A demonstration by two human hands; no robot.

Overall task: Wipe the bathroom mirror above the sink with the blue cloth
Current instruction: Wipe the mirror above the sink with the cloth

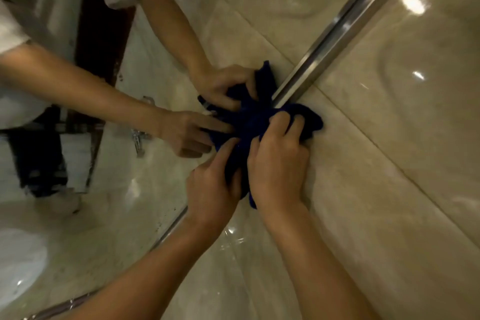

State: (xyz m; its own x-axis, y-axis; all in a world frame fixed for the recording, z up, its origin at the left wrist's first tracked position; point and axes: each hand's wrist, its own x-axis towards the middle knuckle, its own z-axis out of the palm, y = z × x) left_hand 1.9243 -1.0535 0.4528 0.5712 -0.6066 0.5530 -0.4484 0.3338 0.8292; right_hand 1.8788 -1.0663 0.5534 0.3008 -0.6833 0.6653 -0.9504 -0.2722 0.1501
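Left hand (213,187) and right hand (278,161), fingers curled, both grip the blue cloth (249,122) against the mirror (161,184) edge, its metal trim (337,34) running toward 1 o'clock.

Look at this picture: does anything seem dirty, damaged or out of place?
Yes. Dark specks dot the mirror along its metal edge strip, so that part looks unwiped. Both hands grip the blue cloth further up that edge.

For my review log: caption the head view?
Both hands, left and right, press blue cloth against mirror's edge.
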